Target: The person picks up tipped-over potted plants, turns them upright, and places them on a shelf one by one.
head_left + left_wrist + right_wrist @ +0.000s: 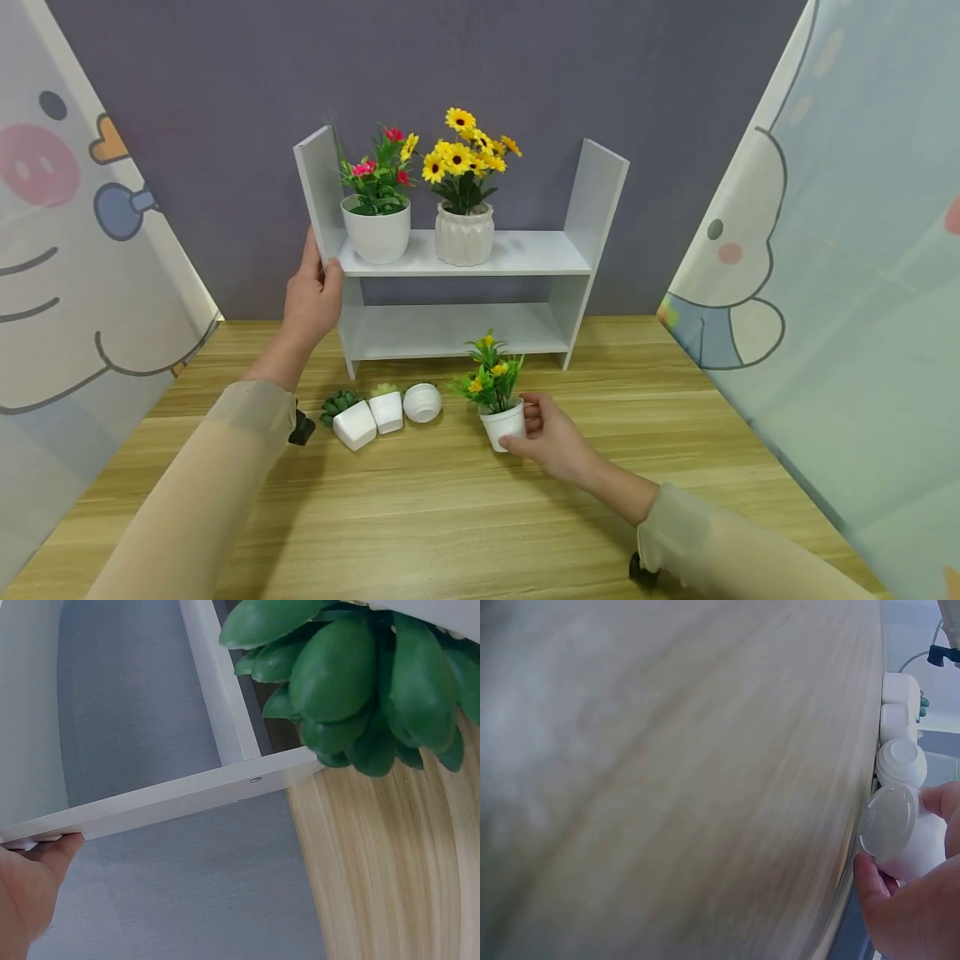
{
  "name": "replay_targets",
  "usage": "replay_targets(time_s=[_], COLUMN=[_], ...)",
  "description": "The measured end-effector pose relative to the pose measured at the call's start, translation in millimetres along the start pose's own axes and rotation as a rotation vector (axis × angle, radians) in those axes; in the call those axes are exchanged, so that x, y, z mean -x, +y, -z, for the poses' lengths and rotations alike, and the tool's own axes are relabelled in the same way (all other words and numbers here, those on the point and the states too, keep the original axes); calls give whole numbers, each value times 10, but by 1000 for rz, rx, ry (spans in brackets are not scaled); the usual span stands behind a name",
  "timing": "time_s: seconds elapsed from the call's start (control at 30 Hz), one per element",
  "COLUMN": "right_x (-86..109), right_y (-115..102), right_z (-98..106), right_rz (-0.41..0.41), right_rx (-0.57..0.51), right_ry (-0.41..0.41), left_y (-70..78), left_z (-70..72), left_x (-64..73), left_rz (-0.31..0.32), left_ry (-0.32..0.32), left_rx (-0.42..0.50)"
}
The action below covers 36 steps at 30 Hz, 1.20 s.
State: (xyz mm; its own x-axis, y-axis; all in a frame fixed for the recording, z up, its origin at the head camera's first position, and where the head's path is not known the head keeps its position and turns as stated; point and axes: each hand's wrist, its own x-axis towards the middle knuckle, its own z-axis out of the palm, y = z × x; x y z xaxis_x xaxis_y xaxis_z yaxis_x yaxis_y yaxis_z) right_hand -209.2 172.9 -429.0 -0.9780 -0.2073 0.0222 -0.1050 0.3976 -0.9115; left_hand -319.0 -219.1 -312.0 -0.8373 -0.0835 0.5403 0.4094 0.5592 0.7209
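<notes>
My right hand (553,443) grips a small white pot (503,426) of yellow artificial flowers (491,379), thumb on the near side and fingers around the far side. In the right wrist view the pot's round base (887,823) faces the camera. On the left, my left hand (313,298) holds the side panel (321,187) of a white two-tier shelf (465,271), its thumb at the front edge. Part of its fingers is hidden behind the panel. A white pot with pink flowers (377,229) and a ribbed pot with yellow daisies (465,236) stand on the upper tier.
Three small white pots lie tipped over before the shelf: a squarish one (355,426) with a dark green succulent (341,405), another squarish one (387,412), and a round one (422,402). The wooden table (420,517) meets a grey backdrop (525,75) and printed side curtains (847,250).
</notes>
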Motion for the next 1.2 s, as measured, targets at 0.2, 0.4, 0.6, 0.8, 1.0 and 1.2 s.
replay_targets(time_s=[0.2,0.4,0.6,0.8,1.0,1.2], right_x=[-11,-47,-120,-229,-322,-395], right_y=[8,14,51,76,80,72], right_z=[31,68,76,80,98,115], right_rz=[1,13,6,25,13,6], right_rx=[23,20,-14,9,24,39], right_ry=[8,19,20,17,10,-4], left_y=[5,13,18,21,18,10], left_z=[-6,-5,-5,-4,-2,4], left_x=[-12,-14,-11,5,8,5], left_rz=[-4,-1,-7,-2,5,12], left_ry=[4,2,0,-6,-5,-6], left_rx=[-6,-13,-15,-10,-9,-3])
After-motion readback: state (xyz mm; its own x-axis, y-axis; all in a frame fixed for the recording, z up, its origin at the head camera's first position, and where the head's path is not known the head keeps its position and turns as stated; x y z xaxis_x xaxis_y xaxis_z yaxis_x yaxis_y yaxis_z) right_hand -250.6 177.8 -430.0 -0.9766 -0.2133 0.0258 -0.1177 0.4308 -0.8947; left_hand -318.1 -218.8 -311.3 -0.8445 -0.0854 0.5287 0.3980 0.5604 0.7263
